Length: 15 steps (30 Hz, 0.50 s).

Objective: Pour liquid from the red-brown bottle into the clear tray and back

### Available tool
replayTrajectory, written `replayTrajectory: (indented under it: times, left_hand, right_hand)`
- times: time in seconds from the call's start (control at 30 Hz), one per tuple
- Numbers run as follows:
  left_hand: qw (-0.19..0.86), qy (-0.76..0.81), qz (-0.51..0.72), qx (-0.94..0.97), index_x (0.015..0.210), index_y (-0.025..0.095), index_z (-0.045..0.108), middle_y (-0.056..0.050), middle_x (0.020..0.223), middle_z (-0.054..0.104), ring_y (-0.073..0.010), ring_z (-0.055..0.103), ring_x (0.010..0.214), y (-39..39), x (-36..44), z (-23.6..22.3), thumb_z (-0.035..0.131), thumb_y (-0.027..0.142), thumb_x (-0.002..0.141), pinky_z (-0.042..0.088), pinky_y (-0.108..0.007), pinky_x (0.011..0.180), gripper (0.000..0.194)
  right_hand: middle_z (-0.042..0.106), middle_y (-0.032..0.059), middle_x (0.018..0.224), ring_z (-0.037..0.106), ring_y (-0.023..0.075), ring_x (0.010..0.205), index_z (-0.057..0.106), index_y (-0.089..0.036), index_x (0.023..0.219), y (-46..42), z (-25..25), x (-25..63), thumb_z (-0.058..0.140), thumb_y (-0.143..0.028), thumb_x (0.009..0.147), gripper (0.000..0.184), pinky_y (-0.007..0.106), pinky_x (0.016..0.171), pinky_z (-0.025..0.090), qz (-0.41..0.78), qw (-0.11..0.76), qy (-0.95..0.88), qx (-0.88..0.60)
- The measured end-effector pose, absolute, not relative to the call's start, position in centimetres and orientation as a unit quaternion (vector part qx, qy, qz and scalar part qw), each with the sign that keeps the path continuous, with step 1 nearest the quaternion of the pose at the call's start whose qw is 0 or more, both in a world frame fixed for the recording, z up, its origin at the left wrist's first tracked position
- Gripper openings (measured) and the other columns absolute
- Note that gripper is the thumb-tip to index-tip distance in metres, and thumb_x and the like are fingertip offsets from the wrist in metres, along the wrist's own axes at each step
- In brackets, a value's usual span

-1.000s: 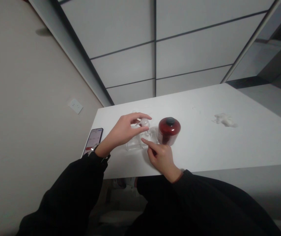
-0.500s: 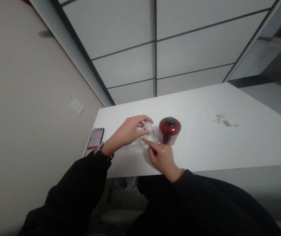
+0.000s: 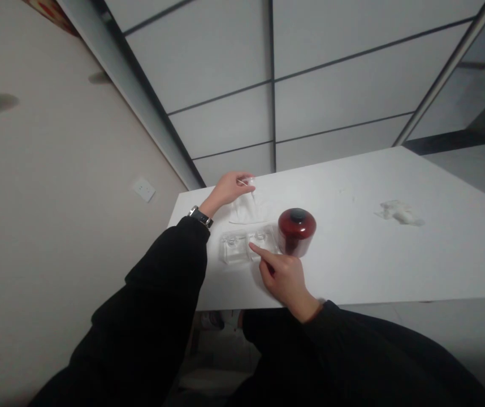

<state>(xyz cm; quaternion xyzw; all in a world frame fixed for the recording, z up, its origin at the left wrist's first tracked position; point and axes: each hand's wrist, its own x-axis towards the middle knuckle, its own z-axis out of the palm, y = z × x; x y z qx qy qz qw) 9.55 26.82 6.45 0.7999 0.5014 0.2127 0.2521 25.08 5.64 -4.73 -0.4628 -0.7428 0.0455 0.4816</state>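
My left hand point(image 3: 230, 187) is closed at the far edge of the white table, thumb and fingers pinching a small clear plastic container point(image 3: 250, 181). The fingers cover much of it, and its exact kind is unclear. Beneath that hand lies a thin whitish sheet point(image 3: 246, 212). A clear plastic tray point(image 3: 236, 257) with two compartments sits nearer me, small clear pieces inside. My right hand point(image 3: 282, 277) has its index finger stretched to the tray's middle divider and the other fingers curled, holding nothing. Whether the fingertip touches the tray is hard to tell.
A dark red bottle point(image 3: 297, 232) with a black cap stands just right of the tray. Crumpled white tissue point(image 3: 400, 213) lies farther right on the table point(image 3: 365, 260). A wall with a socket point(image 3: 144, 189) borders the left; panelled sliding doors point(image 3: 229, 118) rise behind.
My left hand has moved away from above the tray to the table's far edge with the small clear container, uncovering the tray and the whitish sheet. My right hand stays beside the tray.
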Motion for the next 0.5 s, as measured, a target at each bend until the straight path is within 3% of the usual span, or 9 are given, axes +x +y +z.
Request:
replayTrajectory:
  times: [0.23, 0.37, 0.5]
  left_hand:
    - [0.251, 0.487, 0.15, 0.823, 0.123, 0.01, 0.078, -0.015, 0.113, 0.081, -0.0247, 0.073, 0.1, 29.8, 10.3, 2.3, 0.075, 0.03, 0.087, 0.053, -0.036, 0.095, 0.041]
    - [0.245, 0.484, 0.149, 0.827, 0.113, 0.013, 0.08, -0.015, 0.12, 0.079, -0.0272, 0.07, 0.113, 29.9, 10.2, 1.1, 0.079, 0.027, 0.082, 0.047, -0.04, 0.109, 0.034]
    - [0.226, 0.493, 0.2, 0.816, 0.129, 0.017, 0.074, -0.013, 0.138, 0.071, -0.026, 0.061, 0.124, 29.1, 8.6, 2.0, 0.08, 0.031, 0.083, 0.037, -0.043, 0.119, 0.048]
  right_hand:
    - [0.071, -0.0003, 0.058, 0.059, 0.0134, 0.047, 0.079, -0.02, 0.126, 5.6, -4.8, 25.0, 0.051, -0.01, 0.09, 0.047, 0.027, 0.052, 0.036, 0.054, 0.475, -0.745, -0.464]
    - [0.071, -0.001, 0.058, 0.059, 0.013, 0.048, 0.079, -0.021, 0.127, 5.6, -4.8, 25.0, 0.051, -0.01, 0.091, 0.047, 0.027, 0.052, 0.036, 0.057, 0.469, -0.749, -0.465]
    - [0.071, -0.0012, 0.059, 0.059, 0.0127, 0.048, 0.078, -0.02, 0.129, 5.6, -4.9, 25.1, 0.051, -0.009, 0.089, 0.049, 0.027, 0.053, 0.036, 0.063, 0.469, -0.75, -0.462]
